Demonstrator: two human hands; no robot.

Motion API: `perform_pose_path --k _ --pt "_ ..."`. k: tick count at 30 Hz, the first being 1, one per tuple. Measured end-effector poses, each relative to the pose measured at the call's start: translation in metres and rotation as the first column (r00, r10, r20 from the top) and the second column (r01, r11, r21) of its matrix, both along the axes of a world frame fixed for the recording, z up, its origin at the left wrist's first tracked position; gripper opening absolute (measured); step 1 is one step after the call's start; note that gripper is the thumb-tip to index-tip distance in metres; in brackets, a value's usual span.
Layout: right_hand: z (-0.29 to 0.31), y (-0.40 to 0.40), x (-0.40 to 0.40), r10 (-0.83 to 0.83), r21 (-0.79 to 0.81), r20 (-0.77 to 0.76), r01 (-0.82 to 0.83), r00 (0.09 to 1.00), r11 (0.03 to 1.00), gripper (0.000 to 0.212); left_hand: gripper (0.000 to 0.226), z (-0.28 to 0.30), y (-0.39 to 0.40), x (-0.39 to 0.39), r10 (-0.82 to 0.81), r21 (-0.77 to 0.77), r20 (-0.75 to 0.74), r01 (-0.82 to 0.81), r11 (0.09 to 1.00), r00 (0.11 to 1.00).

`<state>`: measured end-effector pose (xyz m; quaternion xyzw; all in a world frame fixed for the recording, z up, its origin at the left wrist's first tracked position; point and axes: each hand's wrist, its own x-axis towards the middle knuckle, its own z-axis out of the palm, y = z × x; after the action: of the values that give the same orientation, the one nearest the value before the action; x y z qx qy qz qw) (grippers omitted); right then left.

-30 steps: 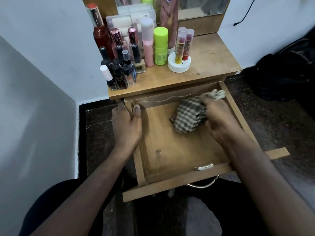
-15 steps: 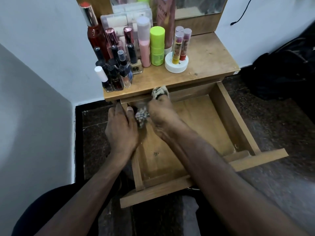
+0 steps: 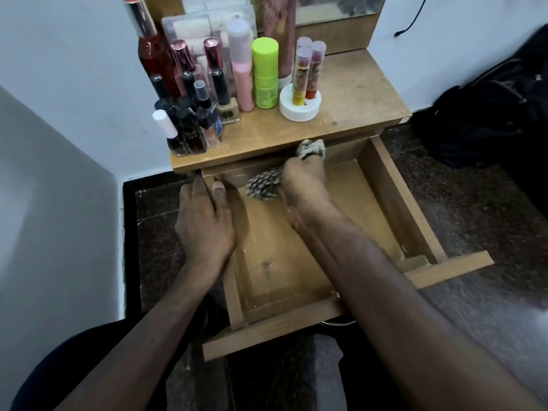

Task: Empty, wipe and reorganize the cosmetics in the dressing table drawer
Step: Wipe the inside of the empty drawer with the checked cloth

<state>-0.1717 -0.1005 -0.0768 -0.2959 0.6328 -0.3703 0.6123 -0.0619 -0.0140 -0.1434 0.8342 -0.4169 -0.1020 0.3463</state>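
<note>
Here cloth (image 3: 264, 185) bunches beneath right hand (image 3: 305, 188).

Black-and-white checked cloth (image 3: 264, 185); brown wooden drawer (image 3: 394, 200); lime-green bottle (image 3: 264, 72); pink bottle (image 3: 241, 63); red bottle (image 3: 154, 54); white round base (image 3: 300, 106); black bag (image 3: 489, 114).

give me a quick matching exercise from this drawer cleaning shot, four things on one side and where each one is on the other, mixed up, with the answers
Things
1. checked cloth
2. left hand
3. lime green bottle
4. white round tub

Places
A. on the tabletop, under the clear tubes
B. on the drawer's left side wall
C. in the right hand, at the back of the drawer
D. on the tabletop, right of the pink bottle

Pairs: 1-C, 2-B, 3-D, 4-A
</note>
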Motion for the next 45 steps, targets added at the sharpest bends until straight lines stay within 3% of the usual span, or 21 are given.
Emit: perform_pose_path --k 2,4,5,10,12,13,15,17,19,21,24,27,34,36,38,39,40,43,44,45 --pt "0.003 -0.015 -0.018 -0.142 -0.039 0.009 0.142 0.99 0.989 0.023 0.041 0.0 -0.001 -0.001 0.006 0.002 -0.008 -0.006 1.0 1.0" --pt "0.01 -0.031 -0.039 -0.298 -0.161 -0.09 0.281 0.95 0.946 0.031 0.041 0.0 -0.002 -0.002 0.015 0.016 -0.007 -0.015 1.0 1.0" --pt "0.014 -0.032 -0.043 -0.31 -0.212 -0.152 0.275 0.938 0.938 0.035 0.04 0.0 -0.002 -0.001 0.02 0.023 -0.004 -0.02 1.0 1.0" --pt "0.0 -0.013 -0.033 0.055 -0.141 -0.376 -0.116 0.925 0.983 0.039 0.04 -0.001 -0.001 0.0 0.035 -0.008 -0.049 -0.036 0.999 0.998" --pt "0.001 -0.01 -0.044 0.184 -0.146 -0.55 -0.311 0.814 0.939 0.024 0.04 -0.002 -0.001 -0.001 0.056 -0.042 -0.114 -0.061 0.997 0.992" --pt "0.002 -0.01 -0.053 0.248 -0.13 -0.674 -0.441 0.696 0.888 0.02 0.039 -0.001 -0.001 -0.001 0.072 -0.063 -0.159 -0.083 0.995 0.985" --pt "0.0 -0.009 -0.067 0.303 -0.044 -0.864 -0.661 0.402 0.749 0.026 0.039 -0.001 -0.001 -0.002 0.11 -0.079 -0.233 -0.131 0.988 0.966" --pt "-0.006 0.005 -0.065 0.36 0.052 -0.912 -0.816 0.196 0.575 0.042 0.039 -0.001 -0.002 -0.003 0.127 -0.072 -0.279 -0.153 0.986 0.952" --pt "-0.017 0.026 -0.051 0.491 0.199 -0.871 -0.936 -0.034 0.29 0.053 0.039 0.0 -0.002 -0.002 0.134 -0.067 -0.277 -0.158 0.985 0.951" --pt "-0.025 0.045 -0.037 0.477 0.292 -0.841 -0.956 -0.256 0.002 0.055 0.039 -0.001 -0.002 -0.001 0.136 -0.067 -0.267 -0.159 0.985 0.954" --pt "-0.023 0.062 -0.034 0.449 0.292 -0.823 -0.937 -0.349 -0.193 0.036 0.039 -0.003 -0.003 0.0 0.124 -0.082 -0.269 -0.151 0.985 0.955" --pt "-0.019 0.067 -0.044 0.505 0.356 -0.679 -0.841 -0.532 -0.407 0.026 0.037 -0.003 -0.003 -0.001 0.095 -0.107 -0.274 -0.128 0.986 0.957" --pt "-0.007 0.053 -0.034 0.714 0.31 -0.494 -0.867 -0.497 -0.39 0.026 0.036 -0.006 -0.005 0.001 0.052 -0.167 -0.302 -0.107 0.98 0.952" --pt "0.004 0.048 -0.048 0.826 0.164 -0.41 -0.922 -0.387 -0.351 0.025 0.04 -0.004 -0.004 0.001 0.061 -0.17 -0.341 -0.125 0.977 0.938" --pt "0.019 0.048 -0.063 0.971 -0.016 -0.179 -0.987 -0.156 -0.161 0.021 0.041 -0.004 -0.006 0.001 0.074 -0.149 -0.374 -0.139 0.979 0.925" --pt "0.025 0.054 -0.067 0.995 -0.067 -0.056 -0.994 -0.083 -0.086 0.02 0.041 -0.004 -0.005 0.002 0.072 -0.147 -0.374 -0.135 0.98 0.925" --pt "0.03 0.06 -0.068 0.996 -0.121 -0.038 -0.989 -0.081 -0.085 0.02 0.042 -0.005 -0.005 0.002 0.057 -0.165 -0.366 -0.125 0.978 0.929" --pt "0.036 0.066 -0.072 0.943 -0.199 -0.288 -0.953 -0.166 -0.229 0.025 0.044 -0.002 -0.002 0.0 0.025 -0.192 -0.379 -0.105 0.976 0.925" --pt "0.036 0.06 -0.076 0.935 -0.191 -0.334 -0.963 -0.121 -0.193 0.026 0.042 -0.003 -0.001 0.001 0.043 -0.174 -0.401 -0.122 0.977 0.915" --pt "0.037 0.052 -0.082 0.929 -0.177 -0.37 -0.98 -0.016 -0.087 0.03 0.04 -0.002 -0.001 0.0 0.059 -0.158 -0.419 -0.137 0.978 0.906"
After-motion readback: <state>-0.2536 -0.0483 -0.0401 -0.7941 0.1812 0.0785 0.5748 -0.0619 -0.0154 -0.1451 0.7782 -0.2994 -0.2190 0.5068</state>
